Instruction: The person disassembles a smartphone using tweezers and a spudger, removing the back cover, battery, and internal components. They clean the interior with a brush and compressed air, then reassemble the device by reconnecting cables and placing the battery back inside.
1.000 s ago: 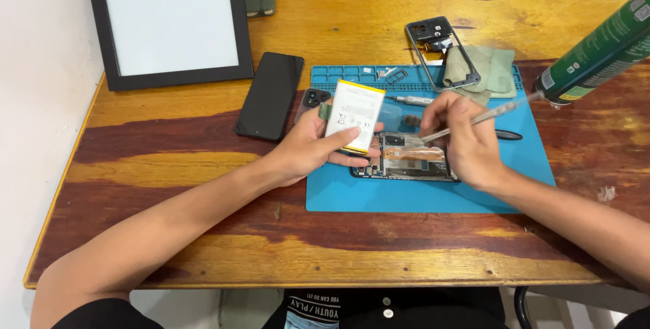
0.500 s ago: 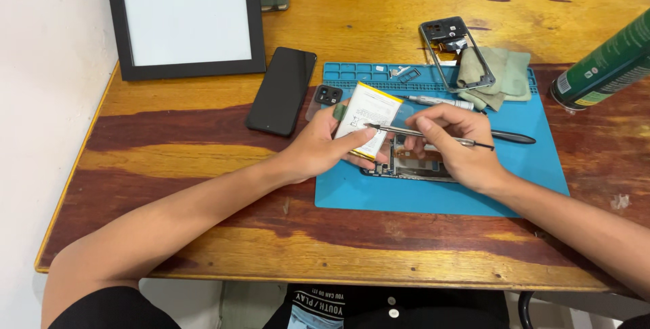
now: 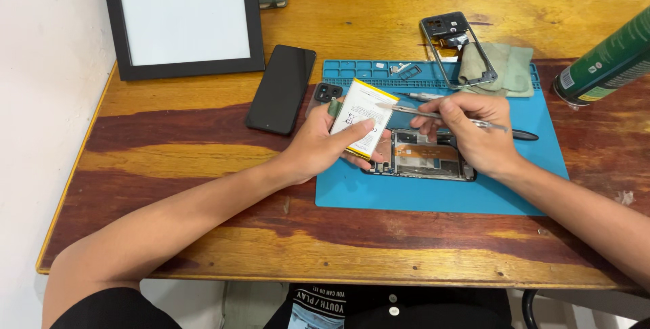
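Observation:
My left hand [image 3: 323, 145] holds a white phone battery with a yellow edge [image 3: 362, 123], tilted up above the left end of an opened phone body [image 3: 425, 156]. My right hand [image 3: 474, 131] grips thin metal tweezers [image 3: 414, 110], their tip pointing left and resting against the battery's upper right edge. The phone body lies on a blue repair mat [image 3: 440, 190], partly hidden under both hands.
A black phone screen [image 3: 281, 89] lies left of the mat, a small camera module [image 3: 328, 92] beside it. A phone frame [image 3: 458, 48] rests on a green cloth [image 3: 506, 68]. A green spray can [image 3: 606, 61] lies at right. A dark-framed white board [image 3: 181, 14] stands at the back left. A black screwdriver [image 3: 525, 135] sits on the mat.
The tweezers swung from pointing up-right to lying level, tip now against the battery. My left hand keeps the battery raised over the phone body. The camera view moved closer.

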